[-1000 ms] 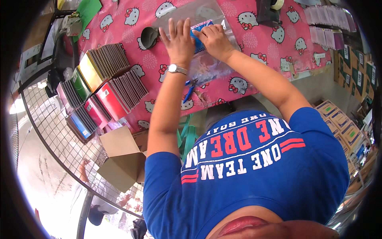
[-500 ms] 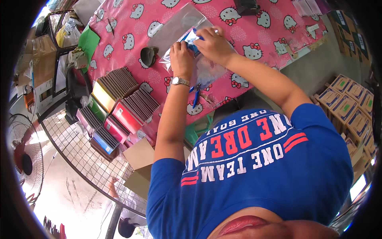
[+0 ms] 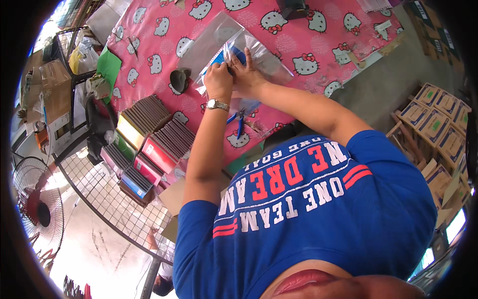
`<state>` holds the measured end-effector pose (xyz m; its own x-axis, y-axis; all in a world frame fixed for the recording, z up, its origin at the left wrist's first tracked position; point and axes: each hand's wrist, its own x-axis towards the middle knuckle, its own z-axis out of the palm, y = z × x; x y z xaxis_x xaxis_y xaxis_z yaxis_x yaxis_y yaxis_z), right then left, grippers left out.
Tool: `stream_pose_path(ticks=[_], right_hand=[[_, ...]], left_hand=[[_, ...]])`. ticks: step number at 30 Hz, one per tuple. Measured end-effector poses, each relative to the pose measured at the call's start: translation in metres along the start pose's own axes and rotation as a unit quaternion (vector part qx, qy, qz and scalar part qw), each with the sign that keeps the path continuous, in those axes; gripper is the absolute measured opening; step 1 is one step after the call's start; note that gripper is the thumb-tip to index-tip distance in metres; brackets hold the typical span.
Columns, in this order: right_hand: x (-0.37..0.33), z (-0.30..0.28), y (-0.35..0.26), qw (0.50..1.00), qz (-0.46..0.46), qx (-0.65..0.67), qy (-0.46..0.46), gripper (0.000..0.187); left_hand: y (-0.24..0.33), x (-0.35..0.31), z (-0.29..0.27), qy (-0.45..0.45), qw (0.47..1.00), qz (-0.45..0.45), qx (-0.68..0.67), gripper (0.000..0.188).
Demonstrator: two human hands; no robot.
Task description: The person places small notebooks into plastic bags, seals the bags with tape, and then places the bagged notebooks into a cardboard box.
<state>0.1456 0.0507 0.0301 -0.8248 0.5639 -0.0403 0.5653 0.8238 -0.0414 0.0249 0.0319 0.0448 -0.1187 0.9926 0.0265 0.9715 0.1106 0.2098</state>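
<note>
A clear plastic bag (image 3: pixel 271 67) lies on the pink cartoon-print table cover, with a flat blue-and-white item (image 3: pixel 215 61) under its film. My left hand (image 3: pixel 218 80), a watch on its wrist, is closed with curled fingers on the bag's near left part. Close beside it, my right hand (image 3: pixel 249 79) lies on the plastic over the blue item, its fingers stretched out and apart. What lies beneath both palms is hidden. Blue-handled pliers (image 3: pixel 240 125) rest on the table nearer my body. Left of the bag stands a small dark rounded object (image 3: pixel 179 80).
Stacks of spiral-bound notebooks (image 3: pixel 164 139) stand at the table's left, beside a wire-mesh rack (image 3: pixel 109 199). A fan (image 3: pixel 40 209) is at far left. Stacked cartons (image 3: pixel 433 117) are at right. A dark block-shaped object (image 3: pixel 293 9) sits at the far edge. Another person (image 3: pixel 162 279) shows at lower left.
Both hands have moved nearer and the right hand's fingers have spread from a pinch onto the plastic. More of the bag now lies flat to the right. The view has shifted slightly.
</note>
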Motion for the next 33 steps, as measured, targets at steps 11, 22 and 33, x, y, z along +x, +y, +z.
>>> stream_pose_path(ticks=[11,22,33], right_hand=[[-0.034,-0.032,0.268,0.731,0.399,0.506,0.225,0.018],[-0.017,-0.048,0.245,0.447,0.476,0.735,0.182,0.016],[-0.001,0.007,0.174,0.222,0.245,0.937,-0.11,0.005]], left_hand=[[0.012,-0.018,0.017,-0.004,0.996,0.018,0.084,0.037],[0.02,-0.028,0.028,-0.001,0.996,-0.013,0.093,0.048],[0.019,-0.035,0.039,0.092,0.995,-0.039,0.029,0.04]])
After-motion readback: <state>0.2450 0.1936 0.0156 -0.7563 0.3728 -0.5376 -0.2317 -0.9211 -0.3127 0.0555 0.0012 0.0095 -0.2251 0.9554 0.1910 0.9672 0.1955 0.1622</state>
